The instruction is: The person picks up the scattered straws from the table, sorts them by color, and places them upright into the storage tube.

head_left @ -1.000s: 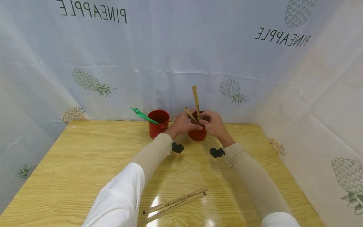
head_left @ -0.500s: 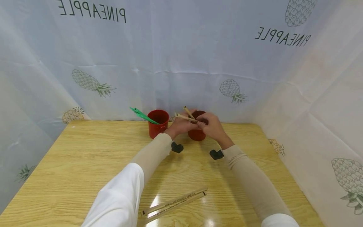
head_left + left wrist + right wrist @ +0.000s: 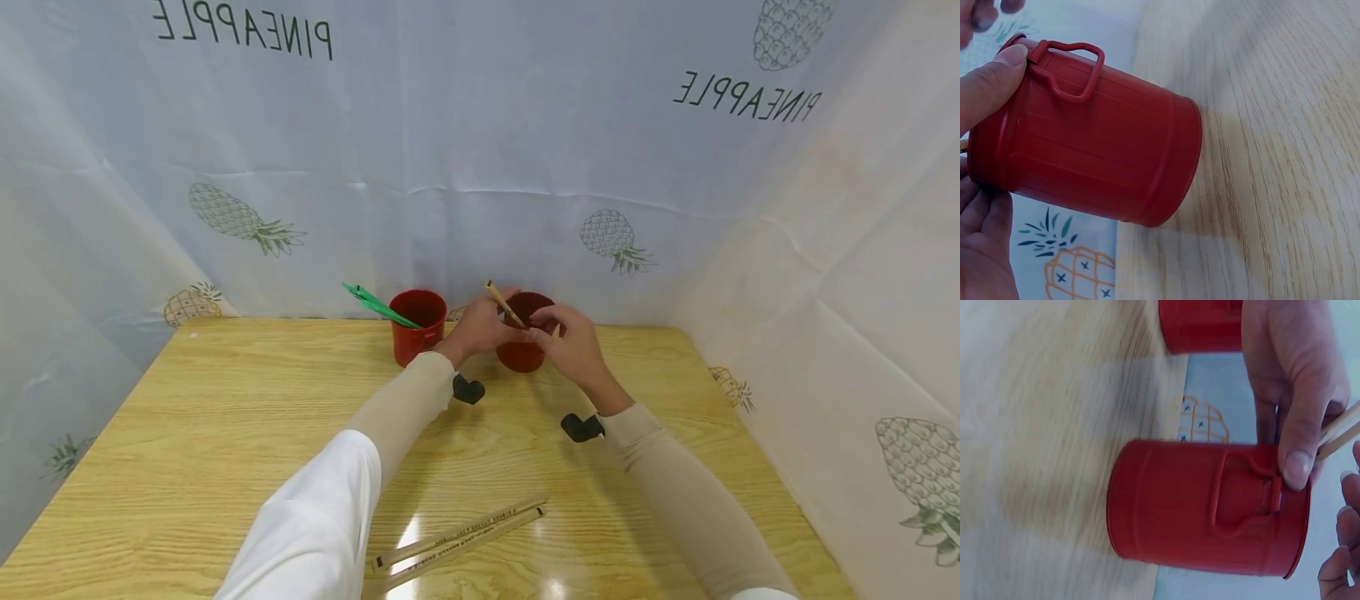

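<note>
A red bucket (image 3: pixel 521 357) stands upright at the table's back edge, its wire handle showing in both wrist views. My left hand (image 3: pixel 480 325) grips its rim from the left, thumb (image 3: pixel 1013 56) outside by the handle hinge. Narrow tan sticks (image 3: pixel 504 302) lean out of this bucket to the left; the right wrist view shows two pale sticks (image 3: pixel 1340 432) beside the left thumb. Just right of the rim is my right hand (image 3: pixel 573 340), its fingers (image 3: pixel 1349 528) loosely bent with nothing seen between them. What lies inside the bucket is hidden.
A second red bucket (image 3: pixel 417 343) stands to the left, with green strips (image 3: pixel 382 307) leaning from it. Two tan printed sticks (image 3: pixel 461 537) lie on the table (image 3: pixel 262 433) near its front. A pineapple-print curtain (image 3: pixel 480 150) hangs behind the table.
The upright tan stick by my right hand first tipped left, then came down beside the other stick in the bucket. My right hand has let go and drawn slightly back; my left stays put.
</note>
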Demonstrator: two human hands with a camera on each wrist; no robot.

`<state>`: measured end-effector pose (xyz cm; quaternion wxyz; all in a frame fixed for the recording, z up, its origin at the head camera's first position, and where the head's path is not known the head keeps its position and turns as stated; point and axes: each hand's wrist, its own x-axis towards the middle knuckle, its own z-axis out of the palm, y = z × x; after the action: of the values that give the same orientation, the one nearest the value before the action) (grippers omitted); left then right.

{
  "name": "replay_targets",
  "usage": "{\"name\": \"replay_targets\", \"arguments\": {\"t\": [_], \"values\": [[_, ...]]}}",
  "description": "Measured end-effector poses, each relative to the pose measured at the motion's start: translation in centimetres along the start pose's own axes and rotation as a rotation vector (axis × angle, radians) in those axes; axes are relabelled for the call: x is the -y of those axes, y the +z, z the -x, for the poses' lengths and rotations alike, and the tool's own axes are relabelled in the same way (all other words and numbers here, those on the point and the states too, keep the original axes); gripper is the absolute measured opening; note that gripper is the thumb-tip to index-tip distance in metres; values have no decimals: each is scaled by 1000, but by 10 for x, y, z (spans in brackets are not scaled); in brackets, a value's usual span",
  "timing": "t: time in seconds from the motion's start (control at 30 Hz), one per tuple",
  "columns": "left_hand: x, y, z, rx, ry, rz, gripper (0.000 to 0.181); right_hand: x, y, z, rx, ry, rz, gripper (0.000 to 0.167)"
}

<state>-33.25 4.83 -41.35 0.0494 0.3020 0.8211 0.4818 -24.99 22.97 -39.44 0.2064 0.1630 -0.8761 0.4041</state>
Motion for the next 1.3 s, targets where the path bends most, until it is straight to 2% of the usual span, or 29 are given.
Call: {"name": "replay_targets", "arguments": {"t": [0.13, 0.23, 0.37, 0.57, 0.93, 1.3], "values": [[0, 1, -1, -5, 24, -3, 68, 6, -1, 13, 13, 64, -51, 13], [1, 1, -1, -10, 42, -4, 61, 12, -2, 26, 71, 119, -115, 14], [1, 1, -1, -17, 39, 12, 67, 20, -1, 45, 153, 195, -239, 15], [2, 2, 1, -18, 3, -5, 82, 28, 4, 70, 238, 229, -360, 16], [0, 1, 0, -8, -73, -6, 89, 37, 18, 112, 395, 234, -434, 19], [3, 0, -1, 12, -80, 15, 91, 29, 30, 142, 566, 302, -405, 17]]}}
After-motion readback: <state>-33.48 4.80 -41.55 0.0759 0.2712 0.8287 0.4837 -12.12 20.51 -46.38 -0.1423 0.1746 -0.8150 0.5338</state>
